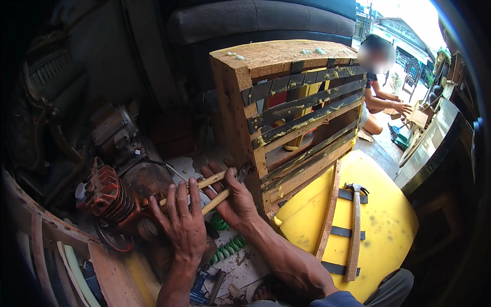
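Both my hands are at pincers [210,181] with two pale handles, whose metal jaws meet the lower left side of an upright wooden seat frame [228,110]. My left hand [184,222] lies with its fingers over the handles, near their ends. My right hand [238,204] has the handles across its palm, thumb bent over them close to the jaws. Black straps [302,105] with bits of yellow foam cross the frame. To the right, a claw hammer [355,233] and a curved wooden strip [328,215] rest on a yellow foam-like panel [391,225].
An orange-brown compressor [110,192] stands left of my hands. Below them lie a green coiled hose [227,249] and a blue-and-black tool [204,286]. Behind the frame is a dark padded seat [266,18]. At right, a person [376,84] handles a wooden piece.
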`<act>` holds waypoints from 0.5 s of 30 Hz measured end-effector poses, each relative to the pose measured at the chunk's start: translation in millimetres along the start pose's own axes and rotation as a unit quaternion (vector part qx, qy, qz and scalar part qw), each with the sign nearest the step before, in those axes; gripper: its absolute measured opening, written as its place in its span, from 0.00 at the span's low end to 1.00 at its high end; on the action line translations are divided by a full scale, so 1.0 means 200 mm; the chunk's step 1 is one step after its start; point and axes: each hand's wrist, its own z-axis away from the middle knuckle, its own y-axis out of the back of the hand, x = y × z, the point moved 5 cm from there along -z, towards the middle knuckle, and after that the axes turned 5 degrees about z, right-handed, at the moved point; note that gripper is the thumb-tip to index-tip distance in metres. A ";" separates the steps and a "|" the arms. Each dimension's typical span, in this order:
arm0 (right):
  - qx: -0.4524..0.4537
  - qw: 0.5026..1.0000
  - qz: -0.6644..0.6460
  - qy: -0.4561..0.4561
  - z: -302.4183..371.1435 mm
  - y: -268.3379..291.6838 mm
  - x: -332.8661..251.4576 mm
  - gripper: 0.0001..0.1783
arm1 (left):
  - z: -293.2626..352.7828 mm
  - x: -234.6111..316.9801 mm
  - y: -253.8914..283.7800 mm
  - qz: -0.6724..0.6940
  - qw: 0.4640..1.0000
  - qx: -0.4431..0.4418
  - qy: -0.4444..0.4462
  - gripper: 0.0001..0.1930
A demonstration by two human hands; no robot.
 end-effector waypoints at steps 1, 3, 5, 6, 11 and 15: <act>0.001 1.000 -0.002 -0.013 0.01 0.01 0.00 0.26 | 0.02 0.01 0.01 -0.001 1.000 0.021 0.001 0.24; -0.018 0.999 0.002 -0.027 0.02 0.02 -0.01 0.28 | 0.04 0.03 0.03 -0.012 0.998 0.067 0.010 0.22; -0.016 0.999 -0.005 -0.032 0.02 0.04 -0.01 0.25 | 0.06 0.04 0.02 -0.010 0.998 0.064 0.027 0.20; -0.012 0.999 -0.007 -0.036 0.02 0.05 -0.01 0.23 | 0.07 0.05 0.01 -0.016 0.997 0.064 0.032 0.20; -0.040 0.997 -0.061 -0.033 0.00 0.05 0.01 0.16 | 0.11 0.05 -0.02 -0.001 0.995 0.096 0.026 0.18; 0.015 0.999 -0.028 -0.019 0.01 0.06 0.00 0.15 | 0.11 0.04 -0.05 -0.005 0.994 0.104 0.021 0.17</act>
